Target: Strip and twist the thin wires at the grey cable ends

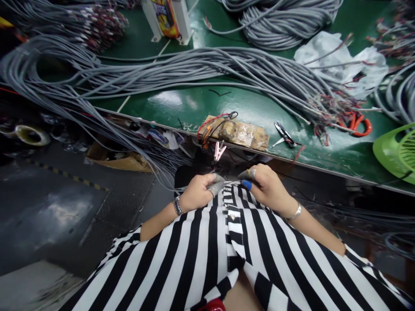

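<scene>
Maybe the thin wire (232,183) pinched by left hand (197,192) and right hand (272,189) could slip if hanging cables (89,114) left of them tug.

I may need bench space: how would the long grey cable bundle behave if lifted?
Probably floppy: this bundle droops off the table. Likely heavy, being so thick. Its splayed ends might snag the orange handles.

A black-and-white striped shirt (194,250) fills six o'clock, with a linked bracelet (177,206) at seven, silver bangle (296,211) at four, grey finger wraps (215,189) and a blue fingertip cover (247,184).
</scene>
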Demonstrator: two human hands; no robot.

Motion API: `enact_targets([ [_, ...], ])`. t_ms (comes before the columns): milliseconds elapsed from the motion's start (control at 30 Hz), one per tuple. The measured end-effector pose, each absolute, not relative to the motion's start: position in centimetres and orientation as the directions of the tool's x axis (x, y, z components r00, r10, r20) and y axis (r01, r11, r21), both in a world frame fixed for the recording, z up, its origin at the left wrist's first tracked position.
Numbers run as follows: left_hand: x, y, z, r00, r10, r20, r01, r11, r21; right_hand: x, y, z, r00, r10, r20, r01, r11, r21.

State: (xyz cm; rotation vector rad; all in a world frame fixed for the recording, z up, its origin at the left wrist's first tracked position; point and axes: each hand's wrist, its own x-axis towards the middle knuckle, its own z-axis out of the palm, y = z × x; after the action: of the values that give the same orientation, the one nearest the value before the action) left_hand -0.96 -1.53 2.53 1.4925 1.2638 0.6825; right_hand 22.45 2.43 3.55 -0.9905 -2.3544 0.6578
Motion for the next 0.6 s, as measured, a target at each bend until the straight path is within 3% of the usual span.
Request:
enact_targets([
  [100, -0.7, -1.5, 2.4, 0.257, 0.951, -0.170, 0.391, 0.058, 0.918, 22.7, 2.4, 3.7, -0.682, 0.667, 0.300, 0.368, 0.667, -0.648],
  [200, -0.6, -1.4, 2.2, 0.281, 0.947, -0.157, 0.391, 0.037, 0.920, 22.4, 2.3, 3.1, -0.569, 0.781, 0.258, 0.479, 0.570, -0.668],
  [300, -0.7, -1.5, 1.8, 0.337, 0.927, -0.164, 0.447, -0.004, 0.895, 22.0, 2.0, 2.4, -0.441, 0.872, 0.212, 0.645, 0.473, -0.601],
  [367, -0.8, -1.4, 1.5, 0.313, 0.936, -0.158, 0.508, -0.024, 0.861, 22.0, 1.8, 2.3, -0.468, 0.860, 0.205, 0.632, 0.488, -0.603],
  [500, -0.8, -1.4, 1.2, 0.217, 0.967, -0.132, 0.512, 0.002, 0.859, 22.3, 1.8, 2.3, -0.606, 0.776, 0.175, 0.443, 0.512, -0.736],
  [600, -0.4, -1.5, 1.2, 0.300, 0.942, -0.151, 0.528, -0.032, 0.849, 22.3, 1.9, 1.9, -0.422, 0.894, 0.154, 0.564, 0.391, -0.727],
])
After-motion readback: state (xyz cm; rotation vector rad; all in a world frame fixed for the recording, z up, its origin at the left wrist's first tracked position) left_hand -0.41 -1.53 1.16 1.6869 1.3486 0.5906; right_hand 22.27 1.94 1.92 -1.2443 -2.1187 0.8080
